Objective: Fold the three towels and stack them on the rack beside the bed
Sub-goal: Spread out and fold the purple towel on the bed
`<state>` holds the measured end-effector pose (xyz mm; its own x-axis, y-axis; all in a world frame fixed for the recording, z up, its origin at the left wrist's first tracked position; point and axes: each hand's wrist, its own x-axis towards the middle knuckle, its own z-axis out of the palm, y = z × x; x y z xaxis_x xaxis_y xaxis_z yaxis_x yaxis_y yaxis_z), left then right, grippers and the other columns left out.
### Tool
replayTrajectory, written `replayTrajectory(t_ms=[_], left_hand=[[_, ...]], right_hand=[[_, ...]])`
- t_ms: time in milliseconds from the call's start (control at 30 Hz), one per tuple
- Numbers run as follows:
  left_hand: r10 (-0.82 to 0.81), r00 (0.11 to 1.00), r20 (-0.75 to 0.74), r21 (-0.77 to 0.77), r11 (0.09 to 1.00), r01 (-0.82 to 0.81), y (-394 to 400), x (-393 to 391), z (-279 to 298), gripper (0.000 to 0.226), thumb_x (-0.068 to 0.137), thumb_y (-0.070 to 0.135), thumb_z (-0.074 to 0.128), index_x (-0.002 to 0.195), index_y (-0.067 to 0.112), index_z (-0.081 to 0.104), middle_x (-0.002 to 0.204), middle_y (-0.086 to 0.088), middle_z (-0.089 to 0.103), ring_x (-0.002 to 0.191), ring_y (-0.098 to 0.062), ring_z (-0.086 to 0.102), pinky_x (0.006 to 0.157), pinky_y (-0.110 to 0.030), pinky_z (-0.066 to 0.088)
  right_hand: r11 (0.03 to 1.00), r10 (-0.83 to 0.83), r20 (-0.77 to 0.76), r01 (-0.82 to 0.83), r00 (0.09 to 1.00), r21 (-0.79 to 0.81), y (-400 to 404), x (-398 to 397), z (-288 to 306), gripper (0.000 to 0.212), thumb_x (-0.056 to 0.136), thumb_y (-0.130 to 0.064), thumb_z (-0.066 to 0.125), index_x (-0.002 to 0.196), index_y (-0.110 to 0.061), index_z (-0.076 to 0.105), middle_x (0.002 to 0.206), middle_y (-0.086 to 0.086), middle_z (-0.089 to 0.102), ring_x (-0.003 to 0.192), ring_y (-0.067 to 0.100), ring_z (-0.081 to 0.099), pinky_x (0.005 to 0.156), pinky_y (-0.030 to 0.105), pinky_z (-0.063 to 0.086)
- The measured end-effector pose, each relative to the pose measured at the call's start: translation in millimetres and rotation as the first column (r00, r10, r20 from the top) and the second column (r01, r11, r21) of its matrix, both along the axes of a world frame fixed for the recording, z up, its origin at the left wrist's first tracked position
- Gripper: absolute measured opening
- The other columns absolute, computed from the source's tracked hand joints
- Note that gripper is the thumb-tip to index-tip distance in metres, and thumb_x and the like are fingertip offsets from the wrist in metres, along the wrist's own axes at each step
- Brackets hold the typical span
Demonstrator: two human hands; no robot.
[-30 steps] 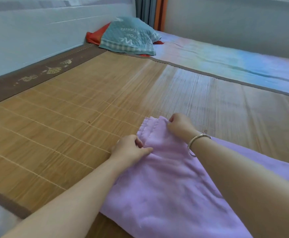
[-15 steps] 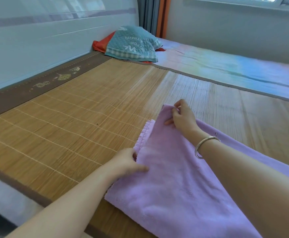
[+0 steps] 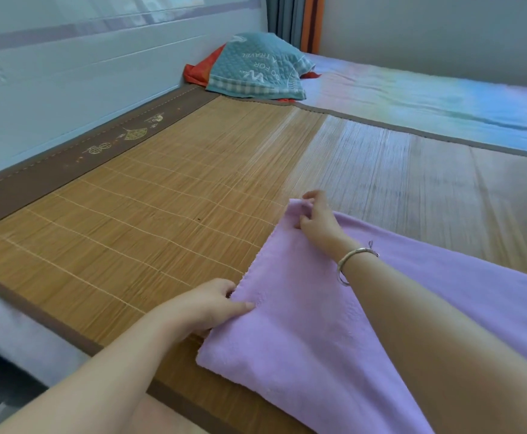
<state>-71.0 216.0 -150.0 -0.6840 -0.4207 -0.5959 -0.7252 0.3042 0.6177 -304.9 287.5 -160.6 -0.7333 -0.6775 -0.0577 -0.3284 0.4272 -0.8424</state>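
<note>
A lilac towel [image 3: 303, 349] lies spread on the bamboo mat [image 3: 149, 220] of the bed, reaching off to the right. My left hand [image 3: 207, 303] pinches the towel's left edge near the mat's front border. Farther away, my right hand [image 3: 317, 219], with a silver bangle at the wrist, pinches the far corner of that same left edge. My right forearm lies across the towel and hides part of it. No other towel and no rack are in view.
A teal quilted pillow [image 3: 256, 72] on a red cloth [image 3: 198, 70] lies at the head of the bed by the white headboard [image 3: 68, 73]. A pastel sheet [image 3: 428, 98] covers the far side. The mat's brown front border [image 3: 55, 321] marks the bed's edge.
My hands have drawn apart along the towel's left edge: the right one moved away from me with the corner, the left one came toward the front border. The edge is now stretched straight.
</note>
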Motion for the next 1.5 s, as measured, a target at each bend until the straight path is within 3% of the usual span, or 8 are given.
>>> replayTrajectory(t_ms=[100,267,500,667,833,1100,1300,1500], left_hand=[[-0.004,0.998,0.056,-0.110,0.994,0.010,4,1,-1,0.031,0.086,0.045,0.062,0.083,0.016,0.052,0.083,-0.003,0.059,0.070,-0.016,0.052,0.061,-0.027,0.044],[0.022,0.989,0.147,-0.315,0.949,0.026,21,12,17,0.030,0.083,0.043,0.066,0.083,0.021,0.046,0.085,0.005,0.054,0.072,-0.012,0.048,0.060,-0.024,0.037],[-0.128,0.991,0.033,-0.641,0.758,0.119,99,17,49,0.062,0.082,0.023,0.057,0.138,0.021,0.031,0.139,-0.002,0.037,0.125,-0.030,0.039,0.100,-0.041,0.039],[-0.624,0.773,0.116,-0.489,0.641,0.591,180,17,51,0.083,0.082,0.025,0.055,0.151,0.035,0.010,0.161,0.009,0.001,0.149,-0.019,0.001,0.118,-0.048,0.014],[-0.633,0.706,0.317,-0.545,0.487,0.682,218,15,30,0.091,0.083,0.010,0.049,0.152,0.038,-0.004,0.161,0.009,-0.010,0.149,-0.027,0.000,0.115,-0.053,0.020],[-0.466,0.799,0.379,-0.710,0.408,0.574,212,5,14,0.082,0.092,0.000,0.036,0.152,0.033,-0.009,0.161,0.004,-0.011,0.149,-0.025,0.006,0.109,-0.048,0.032],[-0.457,0.823,0.338,-0.722,0.435,0.538,201,7,31,0.053,0.100,0.015,0.027,0.151,0.031,0.024,0.158,0.002,0.025,0.138,-0.022,0.038,0.104,-0.033,0.038],[-0.494,0.807,0.325,-0.650,0.504,0.569,185,15,65,0.022,0.079,0.014,0.045,0.083,0.028,0.061,0.089,0.005,0.065,0.087,-0.021,0.061,0.071,-0.028,0.046]], right_hand=[[1.000,0.004,-0.038,-0.005,0.999,-0.023,16,7,14,0.065,0.088,0.004,0.048,0.143,-0.020,0.025,0.144,0.006,0.031,0.126,0.018,0.040,0.092,0.023,0.033],[0.999,0.006,-0.144,0.000,0.990,0.048,107,14,33,0.049,0.089,0.002,0.039,0.133,-0.019,0.041,0.141,0.001,0.040,0.111,0.015,0.053,0.071,0.016,0.040],[0.944,0.107,-0.218,-0.030,0.970,0.328,282,55,48,0.038,0.087,-0.013,0.058,0.118,-0.029,0.045,0.125,-0.001,0.045,0.116,0.023,0.051,0.093,0.030,0.042],[0.788,0.250,-0.108,-0.137,0.962,0.601,371,112,67,0.074,0.081,-0.030,0.062,0.144,-0.024,0.024,0.143,-0.005,0.030,0.131,0.014,0.035,0.106,0.026,0.030],[0.529,0.334,-0.113,-0.087,0.936,0.844,431,142,56,0.094,0.078,-0.027,0.055,0.152,-0.031,-0.003,0.159,-0.007,-0.014,0.148,0.015,-0.008,0.117,0.054,0.012],[0.503,0.251,-0.412,0.246,0.876,0.829,447,138,33,0.081,0.088,-0.001,0.045,0.152,-0.021,0.001,0.161,0.004,-0.002,0.148,0.024,0.010,0.109,0.044,0.034],[0.639,0.108,-0.480,0.309,0.871,0.705,450,122,58,0.038,0.083,-0.008,0.046,0.115,-0.025,0.058,0.122,0.002,0.062,0.114,0.025,0.057,0.079,0.033,0.046],[0.752,0.082,-0.389,0.199,0.917,0.628,469,108,93,0.015,0.076,-0.008,0.049,0.072,-0.019,0.058,0.069,-0.006,0.058,0.076,0.022,0.057,0.061,0.032,0.041]])
